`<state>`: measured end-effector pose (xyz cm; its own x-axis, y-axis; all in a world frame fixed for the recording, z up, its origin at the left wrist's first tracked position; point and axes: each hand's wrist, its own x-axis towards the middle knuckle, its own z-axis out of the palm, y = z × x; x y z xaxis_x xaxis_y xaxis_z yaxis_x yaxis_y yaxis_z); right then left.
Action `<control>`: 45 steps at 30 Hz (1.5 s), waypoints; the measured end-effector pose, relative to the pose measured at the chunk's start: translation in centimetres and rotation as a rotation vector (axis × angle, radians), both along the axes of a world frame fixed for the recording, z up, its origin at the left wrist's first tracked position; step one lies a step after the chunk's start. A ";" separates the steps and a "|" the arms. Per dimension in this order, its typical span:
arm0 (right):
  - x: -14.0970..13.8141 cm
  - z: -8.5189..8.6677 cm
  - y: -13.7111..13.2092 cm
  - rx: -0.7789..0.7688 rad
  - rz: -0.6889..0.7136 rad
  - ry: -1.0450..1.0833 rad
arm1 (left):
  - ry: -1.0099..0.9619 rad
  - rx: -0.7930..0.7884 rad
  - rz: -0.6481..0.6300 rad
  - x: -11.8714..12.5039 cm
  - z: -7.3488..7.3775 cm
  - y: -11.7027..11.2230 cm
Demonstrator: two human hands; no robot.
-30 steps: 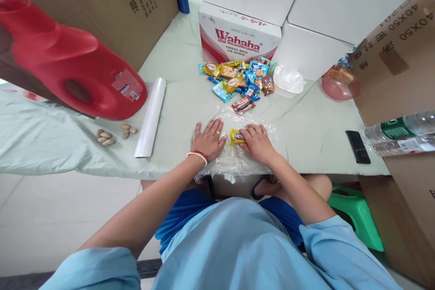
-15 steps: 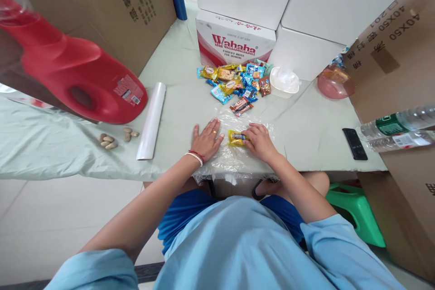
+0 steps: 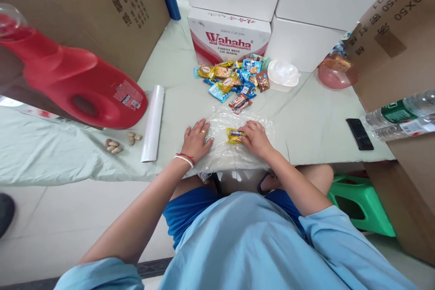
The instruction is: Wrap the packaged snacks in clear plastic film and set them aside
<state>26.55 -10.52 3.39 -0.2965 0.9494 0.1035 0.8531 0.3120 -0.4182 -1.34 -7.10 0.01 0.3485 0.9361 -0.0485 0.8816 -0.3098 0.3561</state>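
A thin sheet of clear plastic film (image 3: 217,156) lies wrinkled on the cloth-covered table in front of me. My left hand (image 3: 196,141) rests flat at the film's left edge, fingers stretched out and holding nothing. On the film sits a small yellow-wrapped snack (image 3: 234,135), with a dark band along its wrapper. The fingers of my right hand (image 3: 256,139) curl over its right end and grip it. Just beyond the film is a pile of wrapped snacks (image 3: 229,82) in yellow, blue and brown, with a brown packet (image 3: 240,103) nearest to me.
A film roll (image 3: 152,123), several peanuts (image 3: 113,146) and a red jug (image 3: 88,86) are on the left. Behind the snacks stand a Wahaha carton (image 3: 231,41) and a white tub (image 3: 282,82). To the right are a phone (image 3: 359,134), plastic bottles (image 3: 404,111) and a pink bowl (image 3: 335,74).
My left hand has slid left, away from the yellow snack, to the film's edge. My right hand stays at the snack. The view has shifted slightly, and a dark shoe now shows at lower left.
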 end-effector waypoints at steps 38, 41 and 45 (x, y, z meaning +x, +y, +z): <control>7.0 3.4 -1.0 -0.285 -0.227 0.837 | 0.045 0.128 -0.344 -2.1 2.7 -0.4; 7.0 3.3 -0.1 -0.330 -0.282 0.953 | -0.003 0.140 -0.365 -1.6 3.1 0.0; 7.1 3.1 0.8 -0.395 -0.342 1.068 | -0.188 0.123 -0.280 -1.6 3.0 0.8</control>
